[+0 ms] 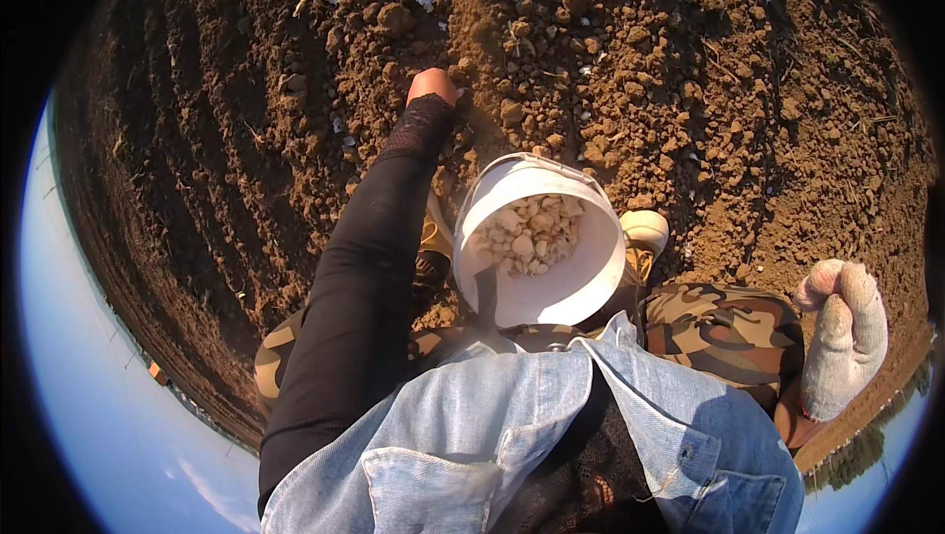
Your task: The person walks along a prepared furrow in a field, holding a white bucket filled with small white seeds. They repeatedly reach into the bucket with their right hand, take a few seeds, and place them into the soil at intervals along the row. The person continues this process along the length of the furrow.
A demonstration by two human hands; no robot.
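Note:
My left hand (431, 85) reaches down to the brown soil beyond the bucket, at the end of a black sleeve with a lace cuff. Its fingers are hidden, so I cannot see what they hold. A white plastic bucket (546, 305) stands tilted between my feet, its mouth towards me. Pale pieces that look like garlic cloves (528, 235) lie inside it. Off to the right, my right hand (844, 338) wears a dirty white knit glove and hangs beside my knee. Its fingers are curled, and whether anything is inside them does not show.
Cloddy tilled soil (635, 84) with furrows spreads all around. White bits (423, 0) and dry straw (303, 0) are scattered over it. A pale-toed shoe (644, 227) sits right of the bucket. My camouflage trouser knee (723, 335) is bent near the right hand.

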